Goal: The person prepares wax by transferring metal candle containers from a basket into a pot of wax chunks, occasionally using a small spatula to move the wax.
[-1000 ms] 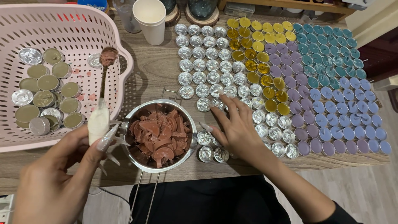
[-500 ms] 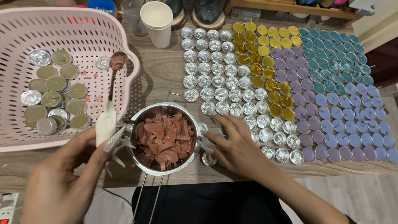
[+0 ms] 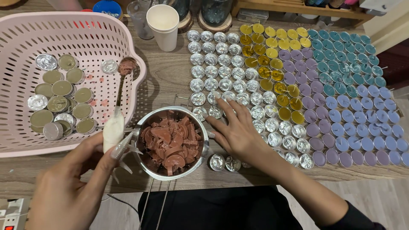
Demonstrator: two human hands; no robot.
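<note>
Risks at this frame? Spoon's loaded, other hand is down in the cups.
1. The spoon in the left hand carries brown wax over the pink basket; it may drip, and reddish spots already mark the basket floor.
2. The right hand lies across the empty silver cups, packed tightly; a slide might scatter them.
3. The metal pot of wax pieces sits near the table edge, so a bump may tip it.

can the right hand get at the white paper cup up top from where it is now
Probably yes. The right hand lies flat on the empty silver tealight cups, and the white paper cup stands on bare wooden table beyond them; only those low cups lie between, nothing tall blocking.
</note>
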